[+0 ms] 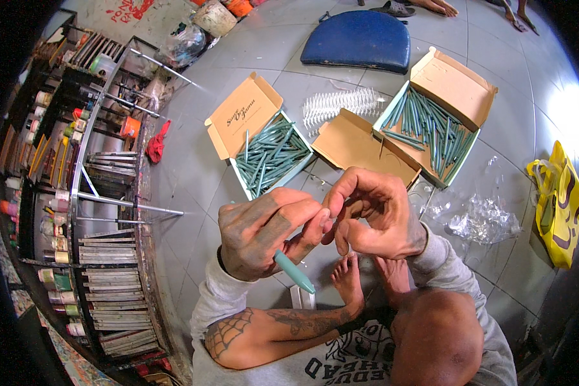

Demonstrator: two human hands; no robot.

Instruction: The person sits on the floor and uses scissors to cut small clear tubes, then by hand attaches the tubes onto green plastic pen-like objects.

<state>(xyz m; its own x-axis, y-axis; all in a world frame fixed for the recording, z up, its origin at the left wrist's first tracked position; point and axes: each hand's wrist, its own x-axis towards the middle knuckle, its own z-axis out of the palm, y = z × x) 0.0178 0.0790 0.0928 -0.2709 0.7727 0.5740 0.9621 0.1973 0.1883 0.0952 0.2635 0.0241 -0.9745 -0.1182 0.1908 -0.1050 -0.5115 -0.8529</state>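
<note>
My left hand [267, 225] is closed around a teal pen [294, 273], whose rounded end sticks out below the palm. Its thumb and forefinger are pinched together and meet the fingertips of my right hand [376, 215]. That right hand is curled, and whatever may be between its fingers is too small or hidden to make out. Just beyond my hands, an open cardboard box [243, 172] at the left holds many teal pens [271, 153]. Another open box [455, 172] at the right holds more teal pens [431, 128]. Between them lies an open brown box [344, 138].
A bundle of clear plastic pieces [342, 108] lies behind the boxes, near a blue cushion [357, 42]. Crumpled clear plastic [484, 220] and a yellow bag [560, 206] are at the right. A crowded rack [77, 193] stands along the left. Other people's feet [439, 7] show at the far edge.
</note>
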